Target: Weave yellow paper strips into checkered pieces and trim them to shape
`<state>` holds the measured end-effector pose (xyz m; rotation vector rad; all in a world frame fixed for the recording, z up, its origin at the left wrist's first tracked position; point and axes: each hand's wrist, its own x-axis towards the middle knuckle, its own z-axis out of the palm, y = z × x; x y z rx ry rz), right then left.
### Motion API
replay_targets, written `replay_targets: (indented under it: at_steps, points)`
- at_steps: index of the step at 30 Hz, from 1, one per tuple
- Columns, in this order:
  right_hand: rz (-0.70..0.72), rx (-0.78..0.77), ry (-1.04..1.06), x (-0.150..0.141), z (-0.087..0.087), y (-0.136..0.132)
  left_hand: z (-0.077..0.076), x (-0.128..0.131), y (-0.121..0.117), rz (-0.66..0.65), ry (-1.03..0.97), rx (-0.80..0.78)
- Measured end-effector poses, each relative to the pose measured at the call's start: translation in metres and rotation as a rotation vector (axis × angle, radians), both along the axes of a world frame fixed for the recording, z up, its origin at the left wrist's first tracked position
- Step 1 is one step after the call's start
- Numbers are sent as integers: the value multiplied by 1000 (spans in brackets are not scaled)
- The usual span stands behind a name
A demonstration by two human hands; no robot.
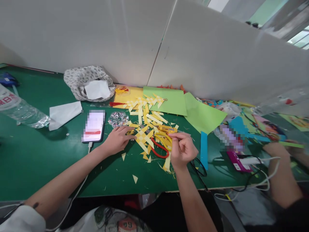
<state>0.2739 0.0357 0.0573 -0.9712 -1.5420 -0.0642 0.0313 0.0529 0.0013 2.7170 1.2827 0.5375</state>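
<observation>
A woven piece of pale and deep yellow paper strips (143, 138) lies in the middle of the green table. My left hand (119, 139) is at its left edge, with thumb and fingertips closed around that side. To the right, my right hand (183, 149) is held in a pinch; what sits between its fingertips is too small to make out. Just left of it are red-handled scissors (161, 155) and a yellow-handled tool (166, 139), partly overlapping. Loose yellow strips (155, 118) and offcuts spread around the woven piece. Behind it, a round clear case of small beads (118, 119) lies nearby.
Further back, woven yellow pieces (145, 102) with a red tassel rest on green paper (172, 100). On the left are a charging phone (94, 125), a cloth bag (84, 80) and a water bottle (21, 108). Another person's arm (281, 170) reaches in beside a power bank (238, 162).
</observation>
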Motion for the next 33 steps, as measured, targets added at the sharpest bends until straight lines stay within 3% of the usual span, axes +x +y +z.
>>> replay_targets:
  at_steps: [6, 10, 14, 18, 33]
  points:
    - [-9, 30, -6, 3, 2, -4, 3, -1, 0, 43, -299, -6]
    - [7, 26, 3, 4, 4, -5, 10, 0, -1, 135, -431, -98]
    - [29, 1, 17, 3, 6, -5, 12, 4, -1, 282, -249, -63]
    - [69, -12, 16, 2, 5, -5, 8, 13, 3, 263, -60, -35]
    - [89, -39, -3, 4, 1, -1, 8, 23, 9, 299, -140, -303]
